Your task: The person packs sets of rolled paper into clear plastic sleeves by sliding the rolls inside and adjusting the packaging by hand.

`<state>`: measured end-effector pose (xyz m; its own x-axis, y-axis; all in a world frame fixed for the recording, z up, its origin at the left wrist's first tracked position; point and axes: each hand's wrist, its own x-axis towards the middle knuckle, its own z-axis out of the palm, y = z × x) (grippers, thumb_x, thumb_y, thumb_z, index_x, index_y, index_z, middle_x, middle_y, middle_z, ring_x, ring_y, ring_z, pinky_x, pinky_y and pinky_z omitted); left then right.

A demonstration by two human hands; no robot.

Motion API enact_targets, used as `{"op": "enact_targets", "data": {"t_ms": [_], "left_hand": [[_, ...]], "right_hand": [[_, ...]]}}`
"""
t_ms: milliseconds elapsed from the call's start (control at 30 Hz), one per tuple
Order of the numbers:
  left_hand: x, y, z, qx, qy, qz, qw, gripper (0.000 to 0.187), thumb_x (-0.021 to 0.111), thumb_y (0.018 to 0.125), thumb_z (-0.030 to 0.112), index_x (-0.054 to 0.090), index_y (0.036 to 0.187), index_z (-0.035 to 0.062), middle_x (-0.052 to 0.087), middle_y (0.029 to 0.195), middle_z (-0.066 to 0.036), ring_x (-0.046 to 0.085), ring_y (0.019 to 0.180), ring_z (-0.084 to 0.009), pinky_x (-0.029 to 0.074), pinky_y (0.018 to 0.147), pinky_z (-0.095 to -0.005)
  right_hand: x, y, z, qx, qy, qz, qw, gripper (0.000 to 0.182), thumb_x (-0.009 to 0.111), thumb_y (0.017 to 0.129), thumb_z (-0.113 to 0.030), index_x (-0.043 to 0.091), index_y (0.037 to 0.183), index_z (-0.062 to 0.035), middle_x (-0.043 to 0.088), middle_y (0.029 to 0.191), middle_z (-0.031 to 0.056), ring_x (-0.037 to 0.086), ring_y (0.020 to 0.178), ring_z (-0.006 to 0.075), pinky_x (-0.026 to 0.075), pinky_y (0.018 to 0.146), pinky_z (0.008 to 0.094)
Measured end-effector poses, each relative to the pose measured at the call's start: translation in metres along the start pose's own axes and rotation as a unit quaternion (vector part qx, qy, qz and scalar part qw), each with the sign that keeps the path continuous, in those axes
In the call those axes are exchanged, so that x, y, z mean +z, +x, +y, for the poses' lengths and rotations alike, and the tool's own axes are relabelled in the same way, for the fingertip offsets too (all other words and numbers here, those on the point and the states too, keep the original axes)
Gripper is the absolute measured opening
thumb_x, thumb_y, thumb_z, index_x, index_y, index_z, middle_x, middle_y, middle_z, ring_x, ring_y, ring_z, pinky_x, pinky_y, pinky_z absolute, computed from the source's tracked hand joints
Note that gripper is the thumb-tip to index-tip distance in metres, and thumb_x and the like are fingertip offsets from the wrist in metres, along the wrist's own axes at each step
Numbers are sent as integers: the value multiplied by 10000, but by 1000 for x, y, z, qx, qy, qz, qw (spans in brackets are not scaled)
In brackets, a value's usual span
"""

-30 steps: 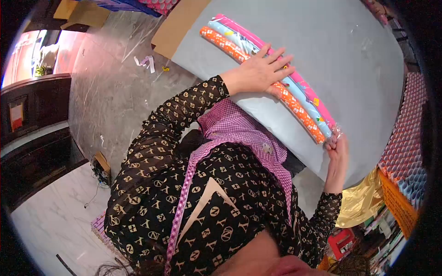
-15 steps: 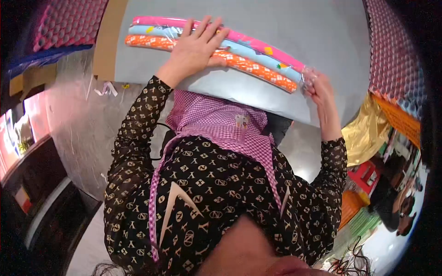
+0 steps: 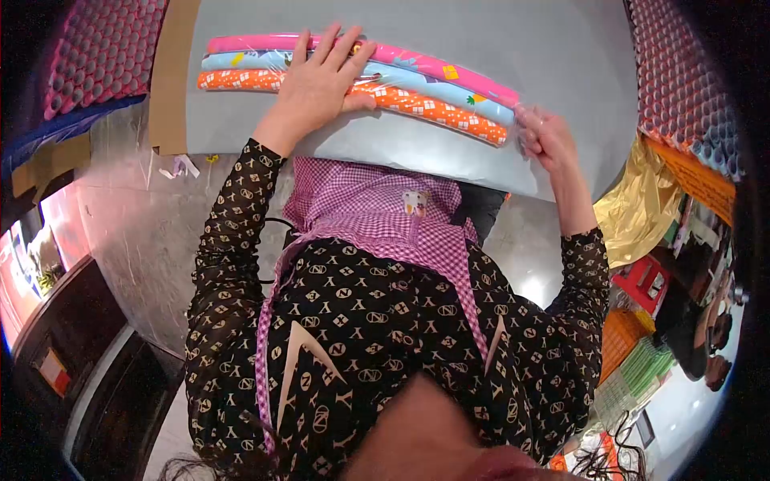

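Observation:
Three rolls of wrapping paper, pink, light blue and orange [image 3: 433,108], lie side by side in a clear plastic sleeve on a grey table [image 3: 545,48]. My left hand [image 3: 317,80] presses flat on the middle of the rolls with its fingers spread. My right hand [image 3: 544,138] pinches the bunched end of the clear plastic sleeve [image 3: 525,120] at the rolls' right end.
A strip of brown cardboard [image 3: 172,72] lies along the table's left edge. Stacks of rolled paper ends [image 3: 690,80] stand at the right and the upper left. Gold foil [image 3: 634,212] and colourful goods sit at the lower right. Paper scraps [image 3: 180,167] lie on the floor.
The view has swung, so the rolls now lie nearly level across the top. My left hand stays flat on the rolls and my right hand keeps its hold on the plastic end.

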<state>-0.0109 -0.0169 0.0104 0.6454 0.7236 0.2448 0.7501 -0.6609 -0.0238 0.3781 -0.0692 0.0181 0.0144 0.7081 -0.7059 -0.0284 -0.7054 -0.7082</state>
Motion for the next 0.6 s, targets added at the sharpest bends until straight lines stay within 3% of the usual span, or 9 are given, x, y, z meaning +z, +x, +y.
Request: {"op": "enact_targets", "data": {"t_ms": [133,333,600], "left_hand": [[1,0,-1,2,7,0,1000,851,597,770,672,453,1446,177,461,1459,-95,411,1360,-324,292,1105,-584],[-2,0,2,-6,30,-16,999,839,578,786,676,455,1439,165,455,1467,-95,412,1362,-322,298,1101,-579],[0,-3,-1,-3,10,-6,1000,847,572,791,681,453,1437,146,449,1473,-126,406,1366,-336,281,1109,-585]], "right_hand": [[2,-10,1,0,-93,-23,995,214,701,908,-246,615,872,-53,442,574,-58,353,441,26,270,397,216],[3,-4,8,-13,-90,-49,995,196,689,899,-207,660,964,-23,453,576,-58,355,435,26,254,393,205],[15,-6,8,5,-22,-8,1000,130,614,930,-148,639,923,-21,431,551,-63,330,394,34,251,364,218]]}}
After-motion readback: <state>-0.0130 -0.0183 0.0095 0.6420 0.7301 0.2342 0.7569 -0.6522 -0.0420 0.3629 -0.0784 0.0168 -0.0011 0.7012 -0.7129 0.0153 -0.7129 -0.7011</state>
